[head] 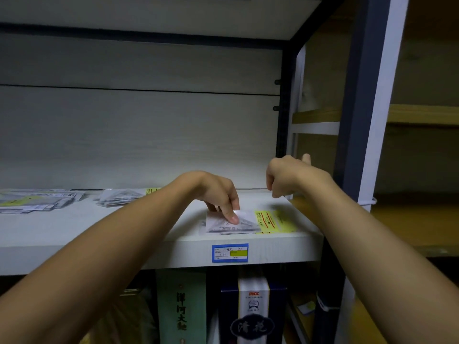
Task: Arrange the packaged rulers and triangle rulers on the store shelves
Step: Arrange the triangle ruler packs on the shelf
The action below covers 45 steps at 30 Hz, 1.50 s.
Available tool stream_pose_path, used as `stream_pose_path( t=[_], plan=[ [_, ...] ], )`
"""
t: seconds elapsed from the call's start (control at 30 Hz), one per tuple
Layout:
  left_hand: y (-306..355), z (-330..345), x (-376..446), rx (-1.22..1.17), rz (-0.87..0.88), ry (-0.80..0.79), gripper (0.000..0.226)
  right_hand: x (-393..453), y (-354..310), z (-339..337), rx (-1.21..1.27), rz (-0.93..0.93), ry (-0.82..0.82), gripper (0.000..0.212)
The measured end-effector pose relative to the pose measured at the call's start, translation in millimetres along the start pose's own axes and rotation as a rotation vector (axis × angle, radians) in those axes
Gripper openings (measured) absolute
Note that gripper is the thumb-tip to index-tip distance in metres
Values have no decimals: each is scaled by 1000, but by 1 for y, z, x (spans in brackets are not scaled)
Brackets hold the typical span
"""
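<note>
White wood-grain shelving (74, 239) fills the view, its pale back panel rising behind both arms and a dark metal upright (352, 120) closing off the bay beyond the right hand. The left hand (218, 194) reaches down onto the board with fingers curled, the thumb and fingertips pinching the near-left corner of a clear plastic packet of triangle rulers with a yellow label card (246, 222). That packet lies flat just under and to the right of the left hand, close to the shelf's front edge, its long axis running left to right along the edge and its yellow end pointing toward the upright. The right hand (288, 176) hovers above the board's far right end with fingers folded into a loose fist, holding nothing visible. Bare board stretches between the two hands and back to the panel. Well left of the left hand, two loose piles of similar clear ruler packets (37, 201) rest near the back. Directly below the left hand, a blue price tag (230, 253) is stuck on the shelf's front lip.
</note>
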<state>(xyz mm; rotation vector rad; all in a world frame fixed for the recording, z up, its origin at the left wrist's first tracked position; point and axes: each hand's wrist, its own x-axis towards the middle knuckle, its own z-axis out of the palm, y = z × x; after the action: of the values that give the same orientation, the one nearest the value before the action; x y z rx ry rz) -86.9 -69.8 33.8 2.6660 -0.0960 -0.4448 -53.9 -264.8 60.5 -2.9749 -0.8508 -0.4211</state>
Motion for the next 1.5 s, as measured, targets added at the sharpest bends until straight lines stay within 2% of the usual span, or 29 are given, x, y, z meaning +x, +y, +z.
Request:
stream_pose_path(
  t=[0.2,0.4,0.53,0.83,0.97,1.07,1.23,1.4,1.5],
  plan=[
    [5,-2,-3,81,-43,3,46,5,-1,1,1,-49,26,16],
    [5,-7,1,60,-48,56,42,18,-6,11,16,-105,93,18],
    [-5,-8,3,66,-57,171,29,25,-15,21,-42,-159,102,18],
    [-79,-40,-40,246,-181,493,19,34,-59,25,-129,-283,121,17],
    [-130,-61,-68,324,-263,576,21,47,-89,23,-121,-270,146,16],
    [-166,-72,-86,394,-287,613,22,59,-121,24,-118,-244,146,26],
    [-224,-91,-97,453,-308,573,34,85,-177,25,-130,-199,153,31],
    [-253,-95,-97,389,-250,468,43,103,-217,34,-119,-177,115,22],
    [-263,-93,-93,395,-210,400,40,111,-228,42,-115,-171,99,21]
  ],
)
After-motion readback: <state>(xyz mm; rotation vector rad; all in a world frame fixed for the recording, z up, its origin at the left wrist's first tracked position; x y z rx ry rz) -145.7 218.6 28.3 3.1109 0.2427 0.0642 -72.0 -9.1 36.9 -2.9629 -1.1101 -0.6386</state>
